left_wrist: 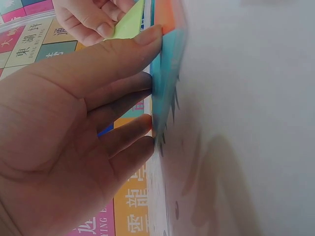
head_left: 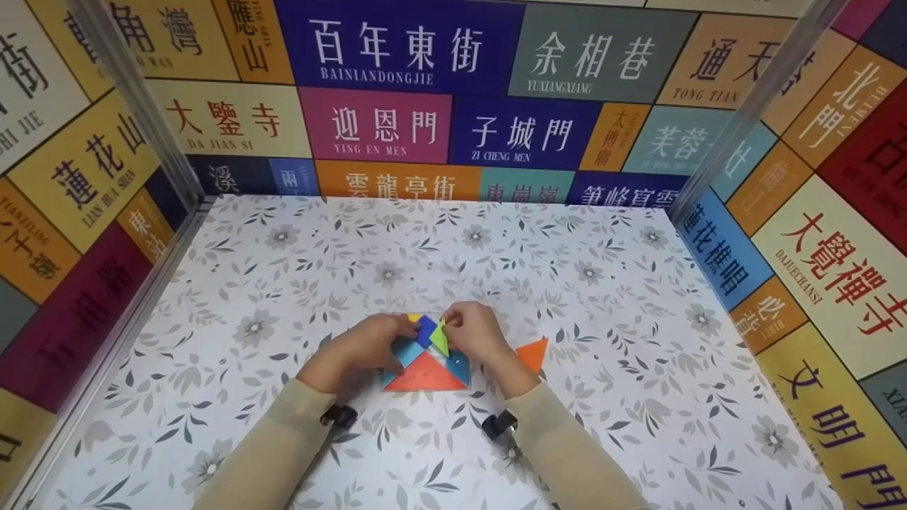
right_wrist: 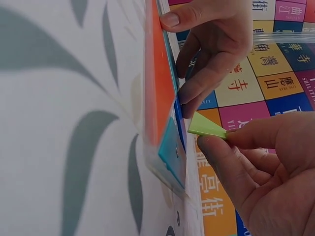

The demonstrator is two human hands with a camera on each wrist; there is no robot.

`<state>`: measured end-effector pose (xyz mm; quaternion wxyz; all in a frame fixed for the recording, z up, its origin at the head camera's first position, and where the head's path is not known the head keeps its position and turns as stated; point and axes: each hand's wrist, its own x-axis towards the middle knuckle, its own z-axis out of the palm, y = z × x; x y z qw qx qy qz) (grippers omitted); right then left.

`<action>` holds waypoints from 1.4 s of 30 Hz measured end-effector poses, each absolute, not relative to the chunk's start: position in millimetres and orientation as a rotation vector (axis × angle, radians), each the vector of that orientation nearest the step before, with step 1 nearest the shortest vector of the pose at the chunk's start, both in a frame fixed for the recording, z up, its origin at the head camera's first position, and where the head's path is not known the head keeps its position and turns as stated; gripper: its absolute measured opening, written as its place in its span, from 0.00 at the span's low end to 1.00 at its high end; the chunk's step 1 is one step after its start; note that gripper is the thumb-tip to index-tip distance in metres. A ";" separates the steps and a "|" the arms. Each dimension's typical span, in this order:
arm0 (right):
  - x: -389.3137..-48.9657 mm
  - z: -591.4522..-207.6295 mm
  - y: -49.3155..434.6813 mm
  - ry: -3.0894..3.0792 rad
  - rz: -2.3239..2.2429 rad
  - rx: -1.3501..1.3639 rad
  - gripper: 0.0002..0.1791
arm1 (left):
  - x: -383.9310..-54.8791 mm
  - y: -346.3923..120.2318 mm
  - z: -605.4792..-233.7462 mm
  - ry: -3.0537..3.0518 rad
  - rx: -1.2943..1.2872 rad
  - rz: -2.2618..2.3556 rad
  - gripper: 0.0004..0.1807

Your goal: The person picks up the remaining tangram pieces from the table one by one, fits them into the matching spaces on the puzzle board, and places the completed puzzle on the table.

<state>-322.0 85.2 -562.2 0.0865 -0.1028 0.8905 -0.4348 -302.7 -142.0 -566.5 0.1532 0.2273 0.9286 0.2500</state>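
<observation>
Left hand: the left hand [head_left: 358, 348] is spread at the left side of the clear tray [right_wrist: 170, 182], thumb apart from the fingers; the thumb rests at the near edge, and the loosely bent fingers touch the far side by the dark blue piece [head_left: 425, 333].
Right hand: the right hand [head_left: 478, 334] is nearly closed, thumb and forefinger pinching one green piece [head_left: 438, 341] by its edge, raised over the right part of the tray.
Tray: one, on the worktop [head_left: 567, 237] between the hands.
Red-orange triangle: one large red-orange triangle [head_left: 425, 377], lying in the tray with its long side toward the person.
Teal: two patches, a left teal piece [head_left: 392, 366] and a right teal piece [head_left: 460, 367], flanking the triangle.
Dark blue: one, beyond the triangle's tip.
Yellow: one yellow piece [head_left: 412, 318], partly hidden by the left fingers.
Loose orange: one orange piece [head_left: 533, 354], on the worktop outside the tray, just beside the right wrist.
Black wrist straps: two, one black strap [head_left: 340, 416] on each wrist.
</observation>
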 end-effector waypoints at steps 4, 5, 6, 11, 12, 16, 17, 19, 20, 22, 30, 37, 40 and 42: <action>-322.4 -563.1 84.4 2.658 -1.285 -0.313 0.06 | -302.9 -141.8 -565.6 2.668 0.655 0.721 0.33; -322.4 -563.4 84.3 2.656 -1.284 -0.314 0.06 | -302.9 -141.8 -565.5 2.666 0.658 0.723 0.33; -322.2 -564.0 84.3 2.656 -1.282 -0.320 0.06 | -302.7 -141.8 -565.5 2.666 0.662 0.725 0.33; -321.6 -566.1 83.6 2.644 -1.296 -0.335 0.06 | -301.6 -141.7 -565.2 2.669 0.667 0.727 0.33; -321.4 -566.4 83.6 2.643 -1.300 -0.340 0.06 | -301.5 -141.6 -565.1 2.671 0.670 0.730 0.33; -320.8 -568.3 83.6 2.647 -1.294 -0.355 0.06 | -301.2 -141.9 -566.2 2.670 0.668 0.734 0.33; -320.7 -568.7 83.5 2.651 -1.289 -0.361 0.06 | -301.3 -142.1 -566.7 2.672 0.680 0.732 0.33; -320.9 -569.2 83.2 2.666 -1.272 -0.374 0.06 | -302.0 -142.4 -567.6 2.674 0.700 0.727 0.33; -320.9 -569.0 82.9 2.674 -1.265 -0.381 0.07 | -302.3 -142.6 -567.9 2.675 0.711 0.725 0.33; -321.1 -568.5 82.4 2.687 -1.253 -0.385 0.07 | -303.2 -143.0 -568.4 2.678 0.729 0.720 0.33; -321.3 -568.3 81.0 2.673 -1.235 -0.375 0.07 | -304.1 -143.4 -566.0 2.675 0.744 0.691 0.33; -322.6 -571.5 80.2 2.714 -1.190 -0.430 0.07 | -304.3 -143.0 -564.9 2.666 0.735 0.681 0.33; -322.3 -571.5 80.0 2.696 -1.200 -0.410 0.07 | -304.1 -143.2 -565.2 2.668 0.732 0.687 0.33; -322.1 -571.1 80.0 2.680 -1.207 -0.389 0.07 | -304.2 -143.1 -565.8 2.669 0.727 0.691 0.33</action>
